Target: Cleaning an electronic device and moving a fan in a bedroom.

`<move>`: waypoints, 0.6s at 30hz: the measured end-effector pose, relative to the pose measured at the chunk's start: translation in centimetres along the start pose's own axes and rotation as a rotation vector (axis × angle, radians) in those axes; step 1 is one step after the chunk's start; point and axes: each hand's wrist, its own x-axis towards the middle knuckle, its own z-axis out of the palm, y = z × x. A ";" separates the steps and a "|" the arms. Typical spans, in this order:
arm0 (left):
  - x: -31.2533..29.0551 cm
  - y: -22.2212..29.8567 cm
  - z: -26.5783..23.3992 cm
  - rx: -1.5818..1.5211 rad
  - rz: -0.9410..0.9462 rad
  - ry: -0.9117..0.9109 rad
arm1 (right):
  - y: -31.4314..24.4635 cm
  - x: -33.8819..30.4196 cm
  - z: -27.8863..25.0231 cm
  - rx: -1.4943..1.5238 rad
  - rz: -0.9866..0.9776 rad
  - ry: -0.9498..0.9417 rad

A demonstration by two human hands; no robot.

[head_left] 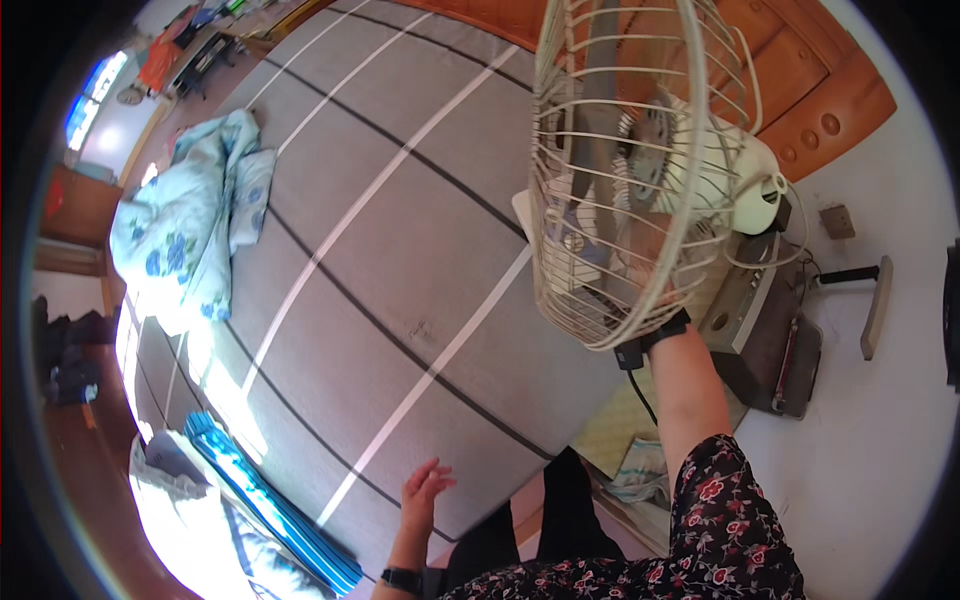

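Observation:
A cream electric fan with a wire cage [690, 100] stands at the upper right, its rounded motor housing [755, 190] toward the wall. My right arm reaches up to it, and my right hand [650, 245] shows only through the wires near the middle of the cage. Its fingers are mostly hidden, so I cannot tell whether they grip anything or whether the hand is inside or behind the wires. Lower down, my left hand [426, 482] hovers by the bed's near edge, holding nothing, fingers loosely apart.
A grey bed cover with dark and white stripes [380, 270] spreads across the middle. A light blue quilt [185, 240] is heaped at left; a blue striped roll [270, 505] lies lower left. Right of the bed are a grey box-shaped appliance [755, 330], cords and a wall socket [838, 222].

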 end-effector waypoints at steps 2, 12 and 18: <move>-0.2 -0.5 1.3 -0.007 -0.105 0.043 | 1.1 1.8 2.4 -0.043 -0.064 0.040; 0.9 0.6 7.7 0.084 -0.209 -0.068 | -2.1 5.1 9.7 -0.295 -0.187 0.223; 3.0 2.0 10.2 0.156 -0.217 -0.128 | -1.7 5.0 8.9 -0.378 -0.021 0.061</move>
